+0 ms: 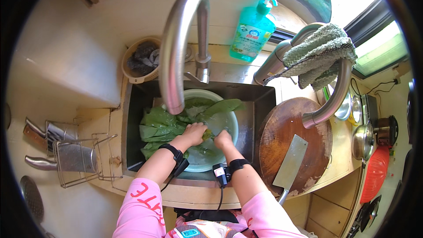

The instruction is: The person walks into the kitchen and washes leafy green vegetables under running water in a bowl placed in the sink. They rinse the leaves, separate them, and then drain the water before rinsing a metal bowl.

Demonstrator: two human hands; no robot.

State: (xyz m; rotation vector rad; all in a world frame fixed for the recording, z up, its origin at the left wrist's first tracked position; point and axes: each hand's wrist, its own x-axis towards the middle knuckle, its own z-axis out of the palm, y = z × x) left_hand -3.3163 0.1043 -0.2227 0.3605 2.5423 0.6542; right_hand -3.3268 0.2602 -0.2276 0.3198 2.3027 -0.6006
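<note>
Under the curved steel tap (176, 48), a dark sink (132, 123) holds a pale round plastic basin (229, 125) where the left hand (194, 133) and right hand (223, 139) curl closed around large green leaves (161, 125).

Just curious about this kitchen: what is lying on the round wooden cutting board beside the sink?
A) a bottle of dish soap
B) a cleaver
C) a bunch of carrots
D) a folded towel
B: a broad-bladed cleaver lies flat on the round wooden cutting board, its handle pointing toward the person, right of the sink where both hands work leafy greens in a basin.
</note>
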